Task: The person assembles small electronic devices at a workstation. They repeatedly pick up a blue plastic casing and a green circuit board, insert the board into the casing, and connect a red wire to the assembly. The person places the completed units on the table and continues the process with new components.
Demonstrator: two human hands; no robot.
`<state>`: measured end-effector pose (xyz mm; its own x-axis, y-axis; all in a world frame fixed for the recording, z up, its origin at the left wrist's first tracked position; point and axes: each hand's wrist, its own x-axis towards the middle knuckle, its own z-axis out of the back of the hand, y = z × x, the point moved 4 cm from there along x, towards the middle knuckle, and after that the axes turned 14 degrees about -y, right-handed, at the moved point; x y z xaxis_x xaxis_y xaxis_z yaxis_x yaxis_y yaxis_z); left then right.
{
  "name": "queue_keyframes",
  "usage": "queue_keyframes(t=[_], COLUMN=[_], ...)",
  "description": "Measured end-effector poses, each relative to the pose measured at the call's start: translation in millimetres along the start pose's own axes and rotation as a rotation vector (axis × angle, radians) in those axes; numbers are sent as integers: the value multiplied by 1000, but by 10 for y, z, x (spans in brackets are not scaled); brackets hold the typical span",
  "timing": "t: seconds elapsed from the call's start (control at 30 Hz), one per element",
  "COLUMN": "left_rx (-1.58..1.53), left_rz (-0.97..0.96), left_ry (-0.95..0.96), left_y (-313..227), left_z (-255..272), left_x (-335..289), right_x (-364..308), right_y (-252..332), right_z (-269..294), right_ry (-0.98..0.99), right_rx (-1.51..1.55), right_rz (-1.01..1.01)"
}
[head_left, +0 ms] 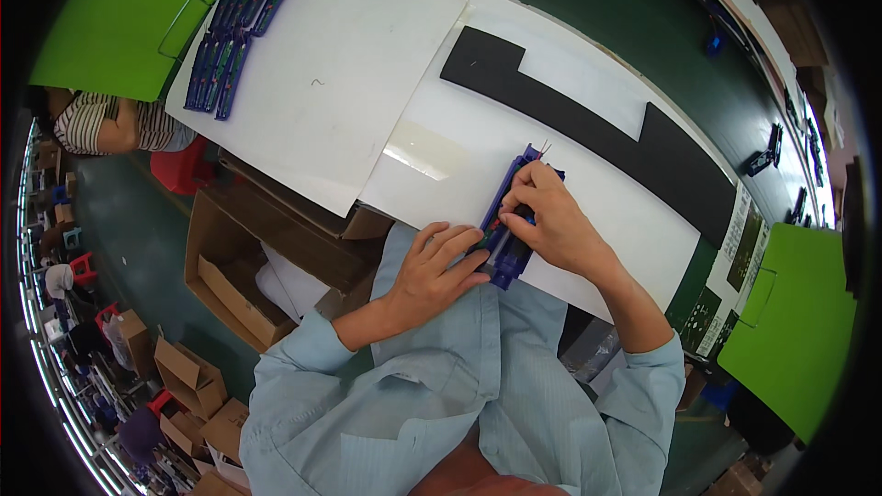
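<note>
A long blue plastic housing (504, 262) lies at a slant on the white tabletop in front of me, its near end by the table edge. Green and red parts show inside it, and thin wires (544, 149) stick out past its far end. My left hand (432, 276) grips the near left side of the housing with its fingertips. Over the middle of the housing is my right hand (548, 218), its thumb and fingers pinched together. Whatever sits in that pinch is hidden by the fingers.
Several similar blue housings (220, 64) stand in rows at the far left of the white table (367, 55). A black foam strip (588, 119) lies beyond my hands. Green panels (129, 18) flank the table. Open cardboard boxes (216, 266) sit below left, near a seated person (115, 129).
</note>
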<state>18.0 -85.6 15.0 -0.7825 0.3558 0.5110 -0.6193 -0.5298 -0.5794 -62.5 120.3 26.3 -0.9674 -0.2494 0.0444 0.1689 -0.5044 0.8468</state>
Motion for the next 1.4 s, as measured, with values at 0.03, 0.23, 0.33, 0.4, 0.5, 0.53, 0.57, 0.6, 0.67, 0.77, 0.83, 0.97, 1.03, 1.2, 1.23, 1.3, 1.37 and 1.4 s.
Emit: queue_keyframes(t=[0.03,0.23,0.33,0.4,0.5,0.53,0.57,0.6,0.67,0.77,0.83,0.97,1.03,1.2,1.23,1.3,1.37,1.4], left_rx=[-7,-30,-46,-54,-60,-60,-61,-79,-112,-132,-134,-132,-129,-145,-141,-136,-138,-140], left_rz=[-1,-9,-2,5,8,5,2,7,15,23,27,14,17,23,21,17,24,24], left_ry=[-5,-7,-8,-9,-8,-6,-4,-12,-26,-21,-21,-30,-22,-18,-16,-9,-8,-6], left_y=[11,40,51,60,61,55,51,56,74,72,82,84,91,110,112,125,138,143], left_z=[-16,-31,-29,-35,-41,-42,-45,-49,-44,-38,-48,-34,-42,-63,-70,-82,-98,-101], left_x=[-3,-5,3,-3,-15,-12,-13,-12,-1,3,-10,12,7,2,2,-11,-34,-37], right_x=[6,-19,-35,-64,-111,-111,-110,-110,-98,-85,-74,-49,-55,-49,-43,-38,-36,-39], right_y=[11,49,51,57,67,73,82,89,105,105,99,71,41,37,32,18,9,6], right_z=[-6,-13,0,2,24,24,19,13,-6,-27,-39,-56,-56,-60,-65,-82,-82,-83], right_ry=[3,-9,-27,-35,-37,-48,-59,-70,-79,-81,-74,-66,-70,-78,-71,-57,-58,-57], right_rx=[-13,-59,-70,-72,-41,-56,-70,-85,-89,-105,-112,-116,-115,-144,-146,-150,-140,-135], right_rz=[-1,-31,-26,-50,-87,-80,-74,-67,-51,-44,-50,-43,-43,-52,-67,-97,-104,-107])
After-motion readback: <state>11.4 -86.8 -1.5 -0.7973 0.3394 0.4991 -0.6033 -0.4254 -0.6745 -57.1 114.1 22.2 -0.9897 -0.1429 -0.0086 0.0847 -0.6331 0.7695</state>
